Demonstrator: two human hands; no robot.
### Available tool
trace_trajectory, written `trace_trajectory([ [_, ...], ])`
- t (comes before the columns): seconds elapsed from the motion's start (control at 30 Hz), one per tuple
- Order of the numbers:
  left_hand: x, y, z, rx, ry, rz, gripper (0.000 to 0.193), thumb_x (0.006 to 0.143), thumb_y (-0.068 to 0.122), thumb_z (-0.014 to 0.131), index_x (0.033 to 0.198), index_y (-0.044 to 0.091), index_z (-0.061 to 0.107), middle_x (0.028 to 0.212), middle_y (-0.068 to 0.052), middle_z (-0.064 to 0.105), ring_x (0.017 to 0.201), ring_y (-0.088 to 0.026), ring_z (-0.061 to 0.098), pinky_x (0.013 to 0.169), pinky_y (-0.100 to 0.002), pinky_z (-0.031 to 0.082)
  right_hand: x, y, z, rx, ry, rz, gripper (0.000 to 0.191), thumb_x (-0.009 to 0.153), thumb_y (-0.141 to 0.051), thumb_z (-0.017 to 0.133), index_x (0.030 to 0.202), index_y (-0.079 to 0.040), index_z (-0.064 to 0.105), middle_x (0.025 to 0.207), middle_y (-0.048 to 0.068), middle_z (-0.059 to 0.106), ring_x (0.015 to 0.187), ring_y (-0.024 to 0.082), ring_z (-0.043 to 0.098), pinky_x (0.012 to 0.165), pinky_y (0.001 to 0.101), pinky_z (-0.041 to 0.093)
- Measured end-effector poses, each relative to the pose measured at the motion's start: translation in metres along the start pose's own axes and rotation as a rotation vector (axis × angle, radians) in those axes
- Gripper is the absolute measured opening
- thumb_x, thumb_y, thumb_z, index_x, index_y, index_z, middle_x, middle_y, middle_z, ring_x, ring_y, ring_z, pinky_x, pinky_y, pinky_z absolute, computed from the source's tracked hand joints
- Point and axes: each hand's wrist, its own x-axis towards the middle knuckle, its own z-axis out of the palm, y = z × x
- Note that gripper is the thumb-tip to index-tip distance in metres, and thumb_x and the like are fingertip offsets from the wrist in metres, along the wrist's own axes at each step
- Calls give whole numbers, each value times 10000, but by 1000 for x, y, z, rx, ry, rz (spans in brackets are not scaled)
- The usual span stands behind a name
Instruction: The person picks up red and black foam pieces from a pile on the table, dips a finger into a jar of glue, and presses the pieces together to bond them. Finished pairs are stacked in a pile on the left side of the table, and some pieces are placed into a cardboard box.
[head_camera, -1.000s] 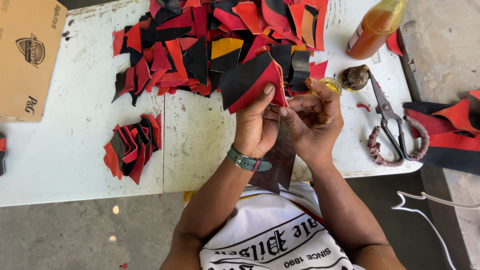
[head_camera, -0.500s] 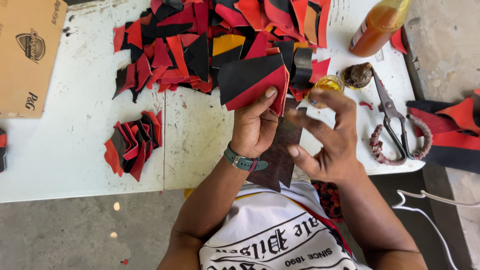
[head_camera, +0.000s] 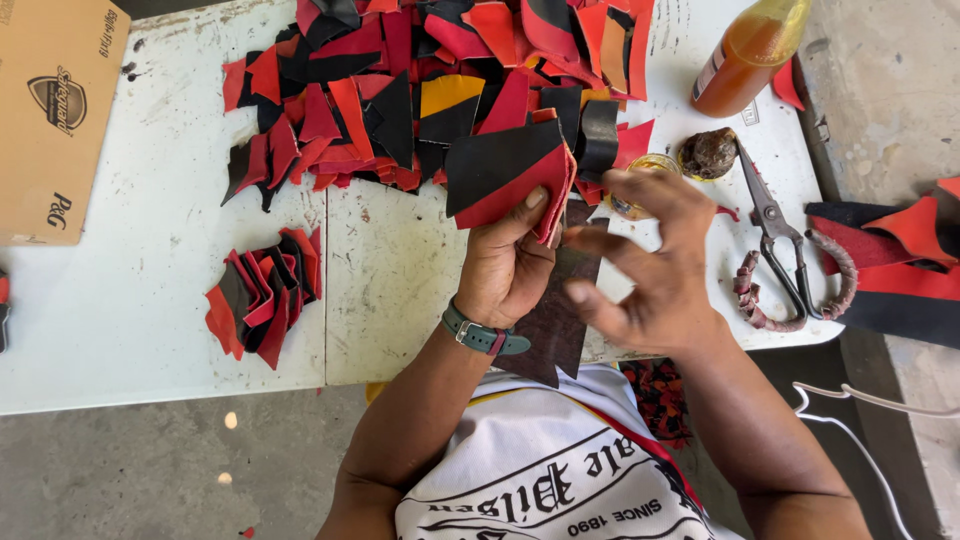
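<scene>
Head view — left hand (head_camera: 505, 265) clamps a black-and-red leather piece (head_camera: 505, 170) by thumb, above the table's (head_camera: 130, 300) near edge, below the scrap heap (head_camera: 420, 80). Right hand (head_camera: 650, 255) beside it, fingers spread, holding nothing. Best done — thumb pinned firm, edges kept flush.

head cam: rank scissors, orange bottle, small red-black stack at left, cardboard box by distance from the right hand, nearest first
1. Scissors, just to the outer side of the right hand, on the white table.
2. Orange bottle, beyond the hand at the table's far right corner.
3. Small red-black stack, across the table past the left hand.
4. Cardboard box, far left edge.
</scene>
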Motion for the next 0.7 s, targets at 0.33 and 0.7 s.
trace_trajectory([
  [0.33,-3,0,5,74,48,73,219,992,-24,690,1202,29,656,1170,-80,715,1073,-156,708,953,-282,594,-3,-4,0,99,-63,103,552,911,-472,690,1356,-145,720,1598,249,361,1489,422,338,1275,561,260],
  [0.7,4,8,-11,143,75,204,363,951,-101,701,1277,44,630,1279,-62,675,1174,-164,666,1019,-295,565,5,47,-44,-369,-237,257,330,829,-271,850,1126,-146,781,1416,53,613,1360,327,465,1144,483,331],
])
